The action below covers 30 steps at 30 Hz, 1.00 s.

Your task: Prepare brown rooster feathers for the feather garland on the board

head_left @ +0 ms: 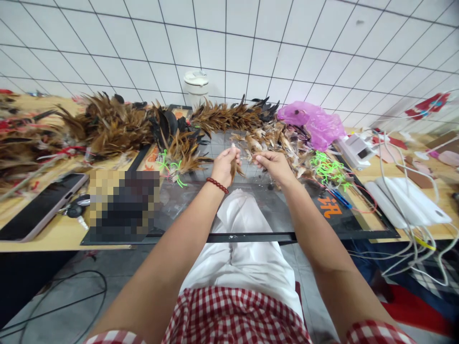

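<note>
My left hand (225, 166), with a beaded bracelet at its wrist, is closed around a small brown feather (234, 171) that hangs below the fingers. Just to its right, my right hand (272, 165) has thumb and forefinger pinched together; whatever lies between them is too small to make out. Both hands are over a clear panel (190, 200) with a dark frame. Loose brown and pale feathers (287, 145) are heaped beyond my right hand. Left of my left hand lies a bunch of brown and black feathers (182, 148) with green ties (175, 174).
More feather bundles (114, 124) and a feather row (229, 114) line the back. A pink plastic bag (311, 122), green strings (324, 165) and a blue cutter (340, 198) lie right. White devices with cables (405, 203) sit far right; a phone (43, 205) and keys (76, 210) lie left.
</note>
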### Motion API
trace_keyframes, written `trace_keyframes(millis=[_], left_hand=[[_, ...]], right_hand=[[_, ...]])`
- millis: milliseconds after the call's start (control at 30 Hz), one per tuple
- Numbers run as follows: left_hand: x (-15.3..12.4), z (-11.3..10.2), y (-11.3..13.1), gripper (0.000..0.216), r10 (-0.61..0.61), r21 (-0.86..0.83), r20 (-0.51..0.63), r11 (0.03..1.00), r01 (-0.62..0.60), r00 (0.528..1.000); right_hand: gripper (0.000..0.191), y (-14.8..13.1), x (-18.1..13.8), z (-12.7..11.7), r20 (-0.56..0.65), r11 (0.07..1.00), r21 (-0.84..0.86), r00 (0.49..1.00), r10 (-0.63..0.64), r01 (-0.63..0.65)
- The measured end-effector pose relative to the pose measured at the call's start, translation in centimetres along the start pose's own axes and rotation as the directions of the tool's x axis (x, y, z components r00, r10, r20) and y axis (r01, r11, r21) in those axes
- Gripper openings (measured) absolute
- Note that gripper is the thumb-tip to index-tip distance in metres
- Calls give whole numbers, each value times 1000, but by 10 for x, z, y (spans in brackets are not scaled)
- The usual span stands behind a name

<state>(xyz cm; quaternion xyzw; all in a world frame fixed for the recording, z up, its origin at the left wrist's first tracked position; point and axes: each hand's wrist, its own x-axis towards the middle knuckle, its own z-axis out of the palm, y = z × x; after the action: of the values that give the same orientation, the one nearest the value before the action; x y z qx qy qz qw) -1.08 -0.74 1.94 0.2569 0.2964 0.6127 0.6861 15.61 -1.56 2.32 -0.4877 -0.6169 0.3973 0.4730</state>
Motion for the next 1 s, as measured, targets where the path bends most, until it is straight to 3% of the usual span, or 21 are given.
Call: trace_keyframes(millis=[67,233,333,467,633,767,1000], left_hand=[[-2,2,-4,20,-1,54,-10,999,2,1000],[-5,4,-4,23,-43,50,27,998,42,999],[-6,5,-5,23,-59,62,48,996,56,997],[-7,7,-9,22,-44,79,50,996,40,998],[-8,8,-16,27,-9,126,63,992,1,998],[-8,8,-19,25,58,158,39,985,-63,998],[-8,9,-20,21,99,226,1,969,-97,995]], right_hand=[[27,-2,-1,4,25,992,125,1000,0,-3],[25,-6,-2,7,-143,961,277,989,31,10],[30,-10,-3,11,-135,902,429,985,110,-42],[30,-12,-5,24,-141,838,545,983,115,-20],[16,-5,-6,34,-263,947,286,962,-72,149],[14,-4,-8,34,-266,977,58,946,-185,207],[25,-7,-11,32,-298,989,-78,944,-141,123]])
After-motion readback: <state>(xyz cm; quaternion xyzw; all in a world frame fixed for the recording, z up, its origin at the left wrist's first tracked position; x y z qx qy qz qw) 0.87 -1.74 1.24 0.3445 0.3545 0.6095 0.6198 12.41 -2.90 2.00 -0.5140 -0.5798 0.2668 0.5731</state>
